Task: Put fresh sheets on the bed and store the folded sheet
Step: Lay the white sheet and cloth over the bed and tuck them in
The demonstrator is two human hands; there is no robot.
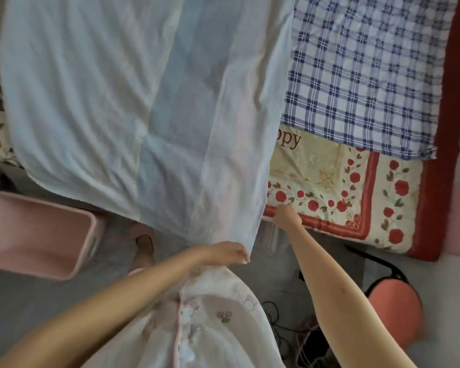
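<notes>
Floral quilt [329,187] covers the bed and shows at 3 o'clock. White sheet [91,102] lies over it from 11 o'clock to centre, near edge hanging off the bed. Blue plaid sheet [361,75] at 1. Pink bin [37,229] on the floor at 8, red stool [393,312] at 4. Left hand [230,252] pinches the white sheet's hanging corner, fingers clamped. Right hand [288,216] at the quilt edge beside the sheet, fingers curled; cannot tell on what.

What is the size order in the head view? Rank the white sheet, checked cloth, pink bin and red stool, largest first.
1. white sheet, by far
2. checked cloth
3. pink bin
4. red stool, partly hidden and nearer the camera, so its place against the bin is less sure
</notes>
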